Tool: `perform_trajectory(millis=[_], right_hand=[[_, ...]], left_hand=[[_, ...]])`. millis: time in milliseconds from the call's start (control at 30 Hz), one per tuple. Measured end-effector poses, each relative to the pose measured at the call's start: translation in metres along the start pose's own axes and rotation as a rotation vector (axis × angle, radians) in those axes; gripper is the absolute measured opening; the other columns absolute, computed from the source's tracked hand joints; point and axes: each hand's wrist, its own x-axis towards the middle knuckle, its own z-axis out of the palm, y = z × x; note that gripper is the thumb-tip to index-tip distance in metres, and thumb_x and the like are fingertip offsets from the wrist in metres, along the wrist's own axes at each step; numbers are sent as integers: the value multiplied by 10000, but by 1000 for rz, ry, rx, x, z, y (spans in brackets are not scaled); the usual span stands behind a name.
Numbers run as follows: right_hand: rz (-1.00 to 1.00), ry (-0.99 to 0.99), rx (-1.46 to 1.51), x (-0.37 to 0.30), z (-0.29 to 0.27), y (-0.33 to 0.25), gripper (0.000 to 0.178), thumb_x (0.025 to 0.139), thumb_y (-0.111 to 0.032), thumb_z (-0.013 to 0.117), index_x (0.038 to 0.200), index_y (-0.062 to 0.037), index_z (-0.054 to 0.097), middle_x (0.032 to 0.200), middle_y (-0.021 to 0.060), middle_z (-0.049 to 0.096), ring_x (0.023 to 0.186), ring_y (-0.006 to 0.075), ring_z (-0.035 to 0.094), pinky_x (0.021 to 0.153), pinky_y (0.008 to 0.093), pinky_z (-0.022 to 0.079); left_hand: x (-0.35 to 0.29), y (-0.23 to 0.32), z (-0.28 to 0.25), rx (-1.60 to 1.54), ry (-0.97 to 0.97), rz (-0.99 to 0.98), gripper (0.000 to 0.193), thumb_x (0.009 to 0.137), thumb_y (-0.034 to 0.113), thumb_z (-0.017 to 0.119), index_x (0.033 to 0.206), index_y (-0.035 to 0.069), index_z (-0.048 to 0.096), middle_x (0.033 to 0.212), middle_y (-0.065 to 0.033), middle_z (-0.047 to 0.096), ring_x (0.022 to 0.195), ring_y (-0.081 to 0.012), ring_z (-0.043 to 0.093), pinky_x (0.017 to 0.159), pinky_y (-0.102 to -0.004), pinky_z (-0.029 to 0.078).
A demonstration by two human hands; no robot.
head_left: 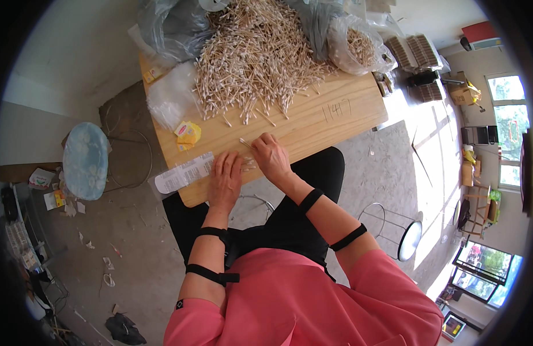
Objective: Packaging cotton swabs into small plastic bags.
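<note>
My right hand (270,158) is closed in a pinch on a cotton swab (244,142), whose white tip sticks out past the fingertips to the left. Beside it my left hand (225,176) lies flat near the table's front edge, fingers stretched out. Its fingers touch or rest next to the end of a printed clear plastic bag (183,175). A few more swabs (249,164) lie on the wood between the two hands, partly hidden by them. Farther back a big heap of loose cotton swabs (255,57) covers much of the wooden table (324,124).
Yellow paper labels (188,133) and a stack of clear bags (171,98) lie at the table's left. A grey plastic bag (174,32) and a clear bag of swabs (358,46) flank the heap. A blue-covered stool (86,160) and a round stool (410,240) stand on the floor.
</note>
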Motion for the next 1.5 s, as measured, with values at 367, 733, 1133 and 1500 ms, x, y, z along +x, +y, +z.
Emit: perform_trajectory(millis=[367,733,1133,1500], right_hand=[[227,280,82,50,-2,21,126,863,-172,643,852,-47,636,899,141,610,834,370,623,701,456,502],[378,63,46,16,-17,37,106,837,-140,636,816,-36,632,890,144,622,769,362,634,680,463,505],[209,108,70,7,-11,21,106,842,-163,663,837,-60,640,880,110,604,792,335,636,674,442,510],[267,57,111,45,15,-11,217,839,-244,709,839,-37,642,913,125,636,822,345,643,686,425,505]], left_hand=[[-2,0,-1,-51,-39,-2,517,839,93,648,1321,42,469,1347,-111,469,1322,-316,403,1159,-488,300],[-1,-1,0,-57,-11,-1,541,810,67,675,1316,51,485,1318,-89,475,1289,-300,419,1112,-467,357],[0,0,-5,-92,-34,-17,553,808,64,676,1324,46,479,1341,-89,464,1308,-305,402,1119,-460,349],[-3,-2,-2,68,-65,8,532,854,170,663,1343,68,480,1367,-62,464,1347,-259,390,1177,-482,274]])
